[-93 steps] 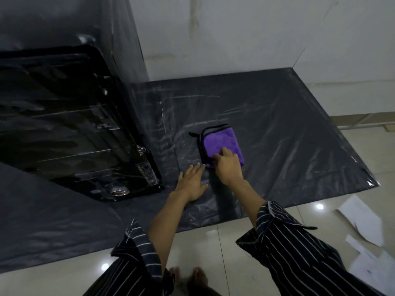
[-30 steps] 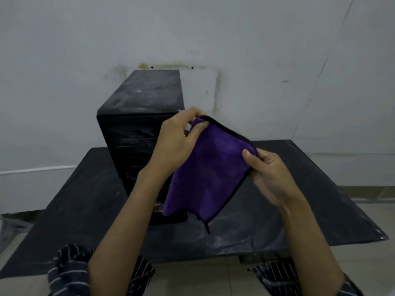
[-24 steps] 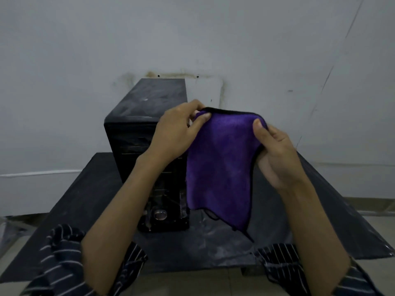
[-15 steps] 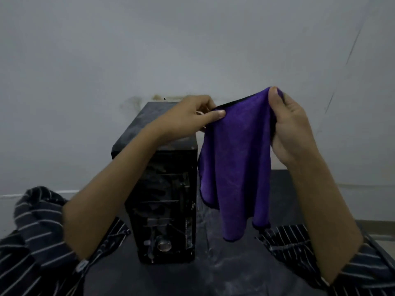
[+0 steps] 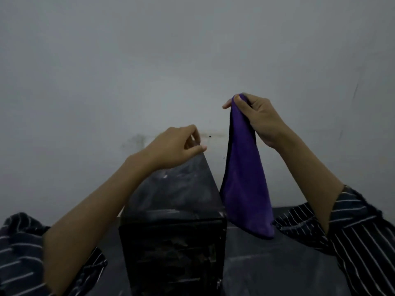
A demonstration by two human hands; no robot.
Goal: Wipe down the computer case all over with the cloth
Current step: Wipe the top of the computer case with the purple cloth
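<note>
Cloth (image 5: 245, 189), purple, is pinched at its top corner by right hand (image 5: 260, 120), centre right of frame | hung beside black computer case (image 5: 175, 242), lower centre | left hand (image 5: 173, 148) is held curled, empty, above case top

The purple cloth (image 5: 245, 189) looks soft and matt; the black computer case (image 5: 173, 210) glossy, smeared with dust.

Your bench (image 5: 277, 265) shows as a dark grey surface with pale, dusty smears. The black computer case (image 5: 171, 242) stands upright directly on it, in front of you, dust streaking its top. Behind, the bench meets the pale wall (image 5: 106, 82).
</note>
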